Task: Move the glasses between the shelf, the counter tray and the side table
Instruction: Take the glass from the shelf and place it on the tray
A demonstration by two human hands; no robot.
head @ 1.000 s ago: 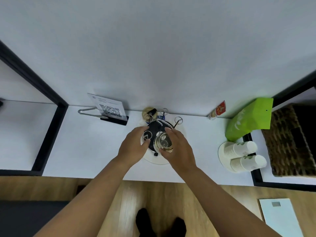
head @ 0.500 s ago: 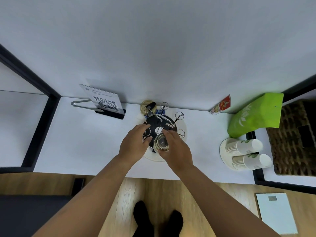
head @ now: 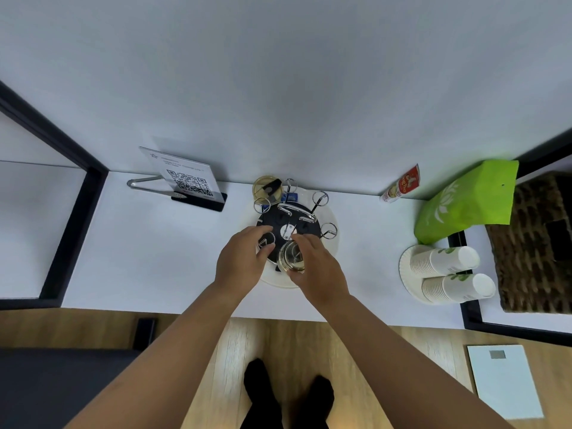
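A round white tray (head: pixel 330 215) sits on the white counter and carries a black glass rack (head: pixel 305 224) with chrome wire loops. My right hand (head: pixel 318 267) grips a clear glass (head: pixel 291 258) at the rack's near edge. My left hand (head: pixel 244 258) rests at the rack's near left side, fingertips on a wire loop (head: pixel 266 241); I cannot tell whether they pinch it. A second glass (head: pixel 266 188), amber-tinted, stands behind the rack by the wall.
A QR-code sign (head: pixel 185 179) and metal tongs (head: pixel 145 184) lie left of the tray. To the right are a sachet (head: pixel 402 184), a green bag (head: pixel 467 202), stacked paper cups (head: pixel 445 274) on a plate and a wicker basket (head: pixel 535 243). Black frame posts bound the counter.
The view shifted slightly; both hands stay at the rack, with the glass in my right hand held at the near edge.
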